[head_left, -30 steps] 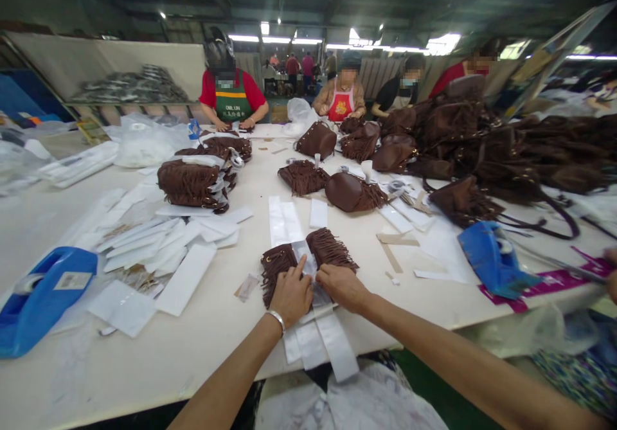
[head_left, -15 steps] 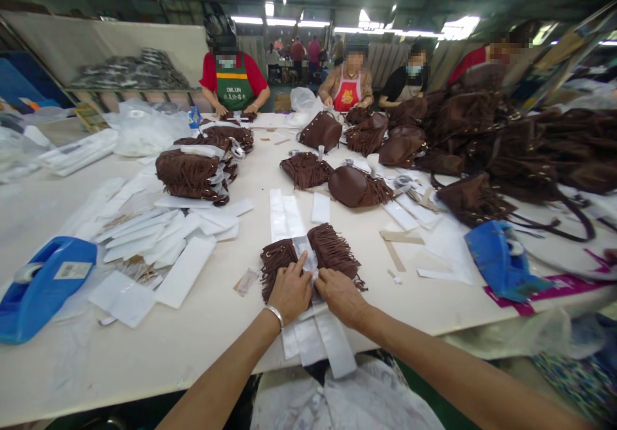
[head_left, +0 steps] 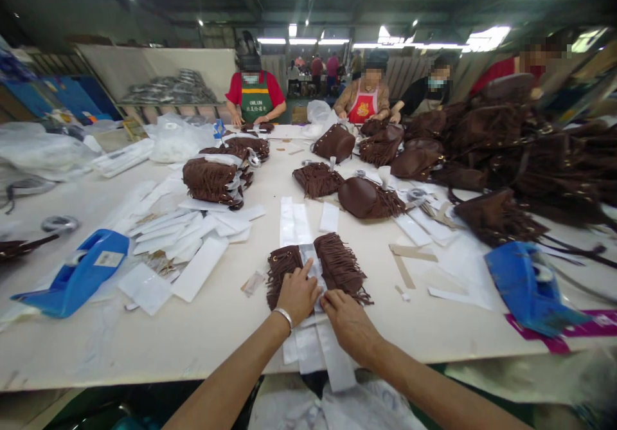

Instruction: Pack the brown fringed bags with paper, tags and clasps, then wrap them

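A brown fringed piece [head_left: 340,266] lies on the white table [head_left: 207,333] just in front of me, with a white wrapping strip [head_left: 311,269] laid across its middle. My left hand [head_left: 297,295], with a bracelet at the wrist, rests on the left half of the fringe and presses the strip down with closed fingers. My right hand [head_left: 348,317] pinches the strip's near part beside it. More white strips [head_left: 318,349] hang over the table's near edge under my wrists.
A blue tape dispenser [head_left: 80,276] sits at the left, another [head_left: 527,288] at the right. Loose white strips [head_left: 187,237] and stacked wrapped fringe pieces [head_left: 212,179] lie left of centre. A heap of brown bags [head_left: 506,153] fills the right. Several people [head_left: 254,99] work at the far side.
My view has swung a little to the left and down. Both hands stay on the fringed piece; my left forefinger, pointing along the strip before, has curled in.
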`<action>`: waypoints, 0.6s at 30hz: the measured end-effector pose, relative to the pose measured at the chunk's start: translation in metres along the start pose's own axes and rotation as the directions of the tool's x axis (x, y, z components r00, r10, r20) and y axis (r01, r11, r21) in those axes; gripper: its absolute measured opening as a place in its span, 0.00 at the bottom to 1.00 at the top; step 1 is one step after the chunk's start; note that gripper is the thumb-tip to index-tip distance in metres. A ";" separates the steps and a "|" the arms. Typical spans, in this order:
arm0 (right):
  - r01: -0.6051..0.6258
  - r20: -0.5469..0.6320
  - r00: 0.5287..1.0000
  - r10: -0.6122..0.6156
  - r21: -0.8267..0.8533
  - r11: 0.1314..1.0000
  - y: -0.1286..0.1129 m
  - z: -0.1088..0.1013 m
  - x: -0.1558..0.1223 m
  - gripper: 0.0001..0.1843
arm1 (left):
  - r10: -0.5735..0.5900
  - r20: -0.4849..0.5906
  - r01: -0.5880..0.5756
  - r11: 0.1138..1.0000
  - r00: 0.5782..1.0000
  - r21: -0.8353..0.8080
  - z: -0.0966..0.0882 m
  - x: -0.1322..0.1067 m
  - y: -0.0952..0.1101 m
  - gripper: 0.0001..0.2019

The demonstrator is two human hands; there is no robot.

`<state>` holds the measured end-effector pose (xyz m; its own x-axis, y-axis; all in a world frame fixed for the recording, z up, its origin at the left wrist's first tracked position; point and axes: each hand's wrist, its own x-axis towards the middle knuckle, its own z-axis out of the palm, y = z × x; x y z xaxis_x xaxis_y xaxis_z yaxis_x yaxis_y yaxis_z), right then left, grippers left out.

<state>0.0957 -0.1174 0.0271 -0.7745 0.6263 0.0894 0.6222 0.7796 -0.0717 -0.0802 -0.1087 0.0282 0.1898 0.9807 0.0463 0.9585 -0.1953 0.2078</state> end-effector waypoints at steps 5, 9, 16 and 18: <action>0.035 -0.038 0.999 -0.030 0.134 0.990 0.026 -0.024 0.007 0.11 | -0.030 0.015 0.030 1.000 0.999 0.002 0.002 0.004 0.002 0.11; 0.067 -0.030 0.997 -0.065 0.111 0.991 0.046 -0.017 0.025 0.16 | -0.016 0.029 0.016 1.000 0.999 -0.002 0.002 0.005 -0.001 0.10; 0.160 0.001 0.987 -0.160 0.033 0.987 0.051 0.002 0.029 0.16 | -0.007 0.036 0.007 1.000 0.999 -0.016 0.002 0.004 0.001 0.09; 0.126 -0.039 0.992 -0.122 0.117 0.985 0.055 0.005 0.027 0.16 | -0.007 0.025 0.008 1.000 1.000 -0.023 0.001 0.002 0.003 0.09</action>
<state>0.1084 -0.0570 0.0207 -0.8395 0.5260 0.1363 0.5021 0.8469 -0.1753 -0.0768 -0.1074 0.0284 0.1885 0.9819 0.0200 0.9547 -0.1880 0.2306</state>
